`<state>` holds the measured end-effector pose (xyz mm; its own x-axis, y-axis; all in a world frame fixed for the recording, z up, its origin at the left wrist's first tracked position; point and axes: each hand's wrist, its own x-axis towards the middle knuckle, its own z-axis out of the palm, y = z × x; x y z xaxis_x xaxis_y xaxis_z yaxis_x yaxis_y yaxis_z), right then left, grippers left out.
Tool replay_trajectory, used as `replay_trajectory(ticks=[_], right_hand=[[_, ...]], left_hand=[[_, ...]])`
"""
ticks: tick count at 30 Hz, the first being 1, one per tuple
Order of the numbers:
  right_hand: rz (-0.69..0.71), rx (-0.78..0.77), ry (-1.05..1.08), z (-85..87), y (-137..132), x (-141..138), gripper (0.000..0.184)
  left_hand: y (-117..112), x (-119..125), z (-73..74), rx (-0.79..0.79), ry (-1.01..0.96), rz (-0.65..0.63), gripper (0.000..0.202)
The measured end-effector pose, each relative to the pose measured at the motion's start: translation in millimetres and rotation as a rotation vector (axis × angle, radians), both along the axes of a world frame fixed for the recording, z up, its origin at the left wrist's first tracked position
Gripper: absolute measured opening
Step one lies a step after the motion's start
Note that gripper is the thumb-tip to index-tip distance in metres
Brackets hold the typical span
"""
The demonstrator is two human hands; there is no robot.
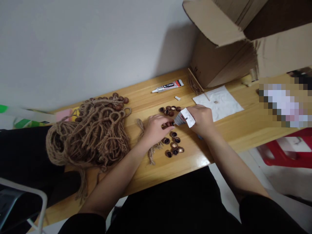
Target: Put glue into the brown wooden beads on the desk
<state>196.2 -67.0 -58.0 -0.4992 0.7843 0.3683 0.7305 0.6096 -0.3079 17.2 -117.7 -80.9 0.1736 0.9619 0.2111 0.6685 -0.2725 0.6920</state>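
Note:
My right hand [201,118] is wrapped around a glue tube [180,119], white with dark print, its nozzle tilted down to the left. At that nozzle, my left hand [157,128] pinches a small brown nutshell half, mostly covered by the fingers. Several open nutshell halves [175,145] lie just below the hands, some dark inside and some pale. Another small group of nutshells [167,111] sits above them. Partly behind my left wrist lies a knotted jute cord [151,152] with a frayed tassel end.
A big heap of jute cords [97,130] with round brown nuts [119,99] covers the table's left. Further back lie a second glue tube [168,86] and a white cap [177,98]. A white pad [223,102] is right of my hands, before an open cardboard box [219,58].

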Motion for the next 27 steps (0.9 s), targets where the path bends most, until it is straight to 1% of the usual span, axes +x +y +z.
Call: replay_trajectory(ticks=[6, 10, 14, 16, 19, 23, 27], right_hand=[[0.001, 0.012, 0.014, -1.0, -0.4, -0.4, 0.021], [0.005, 0.041, 0.011, -3.4, 0.0, 0.2, 0.020], [0.010, 0.058, 0.055, -3.6, 0.9, 2.3, 0.026], [-0.021, 0.054, 0.092, -2.3, 1.2, 3.8, 0.030], [-0.120, 0.036, 0.169, 1.0, 0.4, 5.4, 0.036], [-0.256, -0.084, 0.298, 4.0, -2.7, 5.1, 0.044], [-0.324, -0.192, 0.455, 0.4, -3.6, 4.0, 0.047]], left_hand=[[0.3, 0.1, -0.7, 0.001, -0.008, -0.003, 0.016], [0.4, 0.2, -0.7, -0.011, -0.017, -0.007, 0.019], [0.2, 0.4, 0.6, -0.003, -0.016, -0.007, 0.019], [-0.1, 0.7, 1.0, -0.010, -0.013, 0.004, 0.018], [-0.5, 1.4, 1.0, -0.019, -0.014, 0.024, 0.016], [-0.7, 1.9, 0.9, -0.018, -0.020, 0.041, 0.016], [-0.7, 1.7, 1.4, -0.026, -0.017, 0.031, 0.016]])
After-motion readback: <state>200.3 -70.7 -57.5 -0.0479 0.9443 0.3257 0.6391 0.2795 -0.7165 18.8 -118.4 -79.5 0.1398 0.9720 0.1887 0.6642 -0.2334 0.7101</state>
